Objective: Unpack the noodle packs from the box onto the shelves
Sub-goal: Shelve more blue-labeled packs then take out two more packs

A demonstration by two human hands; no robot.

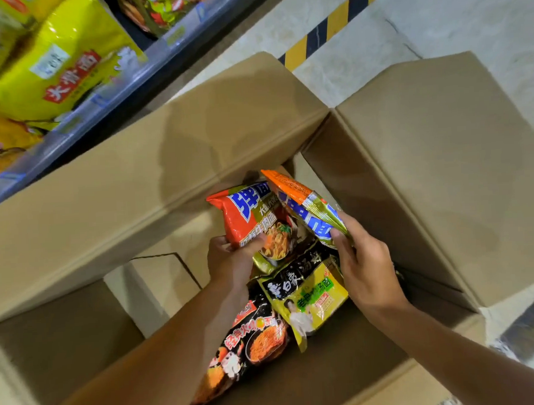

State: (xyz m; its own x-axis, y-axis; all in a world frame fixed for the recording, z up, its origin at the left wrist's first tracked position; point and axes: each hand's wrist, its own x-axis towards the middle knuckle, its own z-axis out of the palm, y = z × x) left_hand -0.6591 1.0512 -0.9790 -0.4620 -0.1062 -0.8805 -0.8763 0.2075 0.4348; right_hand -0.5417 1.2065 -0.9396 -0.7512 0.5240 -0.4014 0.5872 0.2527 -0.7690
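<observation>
The left hand (pixel 228 262) grips the red noodle pack (pixel 248 224) by its lower end; the right hand (pixel 363 265) pinches the orange-topped pack (pixel 305 206) likewise. Both packs stand inside the box (pixel 136 189), long axes pointing up and away from the fingers. The shelf (pixel 108 99) lies up-left, apparently nearer the left hand.

Matt brown corrugated cardboard forms the open box (pixel 136 183), its flaps smooth and creased along the folds. Inside, glossy plastic-film noodle packs catch the light: a red pack (pixel 254 224), an orange-edged pack (pixel 305 206), a yellow-green pack (pixel 312 295) and a black pack (pixel 250 344), all crinkled and shiny. Shiny yellow plastic bags (pixel 60 61) sit on a dark shelf (pixel 126 95) with a smooth, dull-sheened edge. The pale floor (pixel 361 72) looks rough and matt, like concrete.
</observation>
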